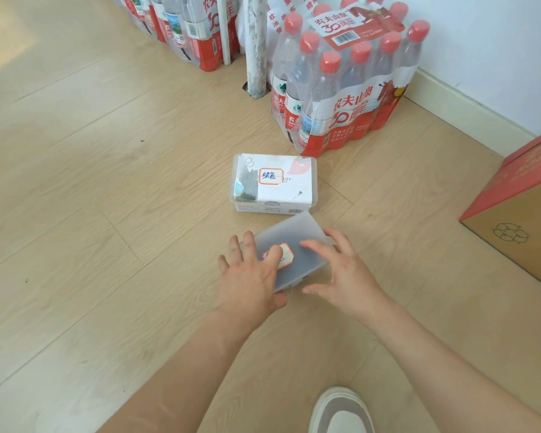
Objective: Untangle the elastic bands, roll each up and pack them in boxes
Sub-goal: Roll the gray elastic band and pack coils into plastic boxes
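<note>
Two translucent plastic boxes lie on the wooden floor. The far box (274, 184) is closed, carries a red-framed label with blue writing, and shows dark contents through its left side. The near box (306, 245) is frosted, closed and turned at an angle, with a red-edged label partly covered by fingers. My left hand (250, 276) lies flat on its left end, fingers spread over the lid. My right hand (341, 270) hovers over its right end with fingers spread, the fingertips at the lid. No loose elastic band is visible.
Shrink-wrapped packs of water bottles (344, 79) stand behind the boxes, beside a white post (256, 48). A cardboard carton (525, 210) sits at the right. A white wall (497, 51) runs along the back right. A shoe (341, 410) shows at the bottom.
</note>
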The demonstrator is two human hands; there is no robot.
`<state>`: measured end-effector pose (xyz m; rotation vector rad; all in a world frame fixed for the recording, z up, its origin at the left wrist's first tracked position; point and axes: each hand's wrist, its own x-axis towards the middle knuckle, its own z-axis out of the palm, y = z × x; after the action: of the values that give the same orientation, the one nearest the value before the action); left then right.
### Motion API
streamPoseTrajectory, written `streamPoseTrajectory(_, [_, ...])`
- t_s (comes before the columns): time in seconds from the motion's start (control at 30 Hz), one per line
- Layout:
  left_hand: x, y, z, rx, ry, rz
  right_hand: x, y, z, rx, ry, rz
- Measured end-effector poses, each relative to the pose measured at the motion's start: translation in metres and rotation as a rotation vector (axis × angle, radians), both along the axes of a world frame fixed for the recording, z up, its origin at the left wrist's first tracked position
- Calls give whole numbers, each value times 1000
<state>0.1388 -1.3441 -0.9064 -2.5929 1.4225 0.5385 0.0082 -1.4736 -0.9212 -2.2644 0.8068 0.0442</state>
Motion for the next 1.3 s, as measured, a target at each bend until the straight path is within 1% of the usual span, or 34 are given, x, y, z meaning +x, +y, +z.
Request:
streamPoseTrajectory(0.1, [-3, -3, -5, 3, -11, 2, 6, 5, -5, -124, -2, 17])
streamPoseTrajectory(0.23, [2, -4, -4, -19, -15, -22, 8, 9, -9, -160, -92, -5])
streamPoseTrajectory(0.33, [14, 5, 3, -74, 44, -47, 3, 15, -2, -180, -86, 11])
streamPoseTrajectory(0.4, [21, 16, 11, -123, 164, -31, 0, 22, 6, -191, -86, 57])
streamPoseTrajectory(0.47, [27, 29, 20, -109, 300, -15, -2, 29, 15, -205, -85, 150])
streamPoseTrajectory(0.5, [29, 35, 23, -78, 370, -1, -1, 33, 20, -201, -45, 208])
streamPoseTrajectory(0.6, [39, 47, 28, 37, 627, 108, 7, 42, 34, -262, 202, 397])
streamPoseTrajectory(0.67, [45, 51, 25, 57, 788, 176, 16, 44, 41, -306, 270, 486])
streamPoseTrajectory(0.73, [51, 55, 22, 54, 877, 225, 26, 42, 41, -300, 278, 519])
streamPoseTrajectory(0.8, [54, 58, 22, 30, 915, 257, 35, 40, 38, -289, 300, 532])
streamPoseTrajectory(0.83, [53, 58, 24, -3, 903, 261, 39, 38, 37, -277, 319, 527])
streamPoseTrajectory(0.87, [50, 58, 25, -43, 843, 247, 42, 37, 36, -257, 336, 511])
streamPoseTrajectory(0.97, [30, 65, 22, -166, 533, 177, 46, 36, 33, -207, 344, 465])
streamPoseTrajectory(1.0, [21, 71, 18, -225, 456, 165, 46, 37, 33, -203, 346, 454])
streamPoseTrajectory(1.07, [5, 84, 10, -327, 366, 102, 47, 37, 33, -200, 343, 426])
streamPoseTrajectory(1.1, [1, 90, 8, -311, 344, 65, 49, 37, 34, -193, 345, 412])
streamPoseTrajectory(1.2, [-6, 98, 5, -157, 236, -23, 52, 37, 36, -161, 365, 384])
streamPoseTrajectory(1.3, [-9, 98, 4, -220, 47, -125, 54, 35, 37, -140, 394, 385])
